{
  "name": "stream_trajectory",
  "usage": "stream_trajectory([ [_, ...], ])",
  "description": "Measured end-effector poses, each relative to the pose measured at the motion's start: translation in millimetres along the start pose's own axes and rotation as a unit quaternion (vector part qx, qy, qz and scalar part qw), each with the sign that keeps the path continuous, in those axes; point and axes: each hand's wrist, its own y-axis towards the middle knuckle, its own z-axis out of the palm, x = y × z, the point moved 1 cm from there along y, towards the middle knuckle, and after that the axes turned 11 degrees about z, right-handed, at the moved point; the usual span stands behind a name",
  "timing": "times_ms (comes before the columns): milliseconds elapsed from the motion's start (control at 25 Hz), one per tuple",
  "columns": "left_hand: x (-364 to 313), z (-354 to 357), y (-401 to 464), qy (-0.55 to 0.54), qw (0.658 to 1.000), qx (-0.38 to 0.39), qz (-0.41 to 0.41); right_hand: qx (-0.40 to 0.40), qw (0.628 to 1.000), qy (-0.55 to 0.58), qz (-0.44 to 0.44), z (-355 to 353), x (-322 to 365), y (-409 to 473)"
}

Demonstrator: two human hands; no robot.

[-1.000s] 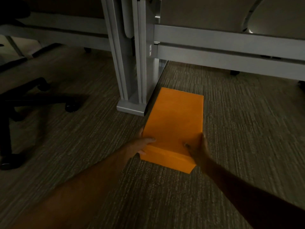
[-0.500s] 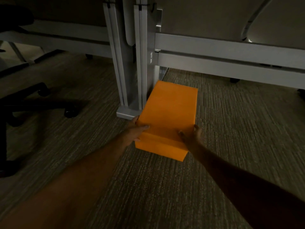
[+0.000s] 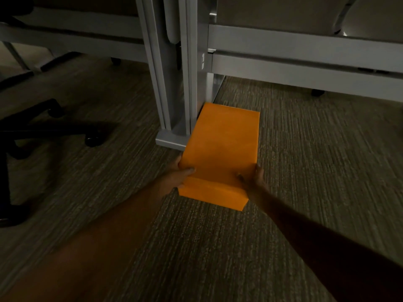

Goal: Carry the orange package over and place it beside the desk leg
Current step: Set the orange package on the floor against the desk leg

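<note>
Down on dim striped carpet [image 3: 305, 171], beside grey metal desk leg [image 3: 187, 73]: orange package [image 3: 220, 153], plain-faced, no print or label readable on it. Small white tag [image 3: 203, 60] on the leg's upper part, marks on it too blurred to read. Left long edge of package just beside the leg and its flat foot plate [image 3: 170, 139], far end reaching past the plate toward the desk's underside; whether resting fully on the carpet or slightly raised at the near end, cannot tell. Left hand [image 3: 178, 176] closed around the near left corner, thumb lying across the top face, fingers tucked along the side and under. Right hand [image 3: 254, 178] gripping the near right corner likewise, thumb on top, fingers wrapped at the edge, partly lost in shadow. Both forearms stretched out from the bottom of the view. Grey horizontal desk rail [image 3: 305, 55] running off to the right behind the leg. Off to the left, well apart from the package, black office chair base [image 3: 43, 127] with castors on the carpet.
</note>
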Motion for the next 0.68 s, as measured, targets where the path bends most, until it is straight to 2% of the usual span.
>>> stream_trajectory([
  [240, 5.6, -5.5, -5.4, -0.001, 1.0, -0.003, -0.016, 0.011, 0.999, -0.018, -0.039, 4.9, -10.0, -6.7],
  [680, 7.3, -10.5, -1.4, 0.001, 1.0, -0.018, -0.025, -0.01, 0.997, -0.067, 0.022, 11.3, -14.0, 10.3],
])
